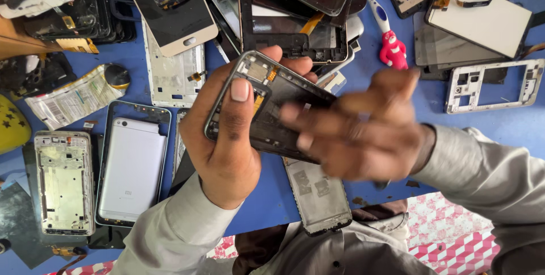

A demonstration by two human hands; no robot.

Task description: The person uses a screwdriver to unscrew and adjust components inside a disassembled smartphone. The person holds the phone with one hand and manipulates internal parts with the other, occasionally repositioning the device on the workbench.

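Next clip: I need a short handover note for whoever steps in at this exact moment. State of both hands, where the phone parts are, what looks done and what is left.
Left hand: closed grip on a dark phone frame, inner side up, thumb across its top end, held above the blue table.
Right hand: blurred, fingers over the frame's lower half; whether it grips cannot be told.
Around: silver phone back and a bare metal frame at left, another frame under the hands, a pile of screens beyond.
Done: the held frame is stripped and open.
Left: a small orange part still sits near its top.
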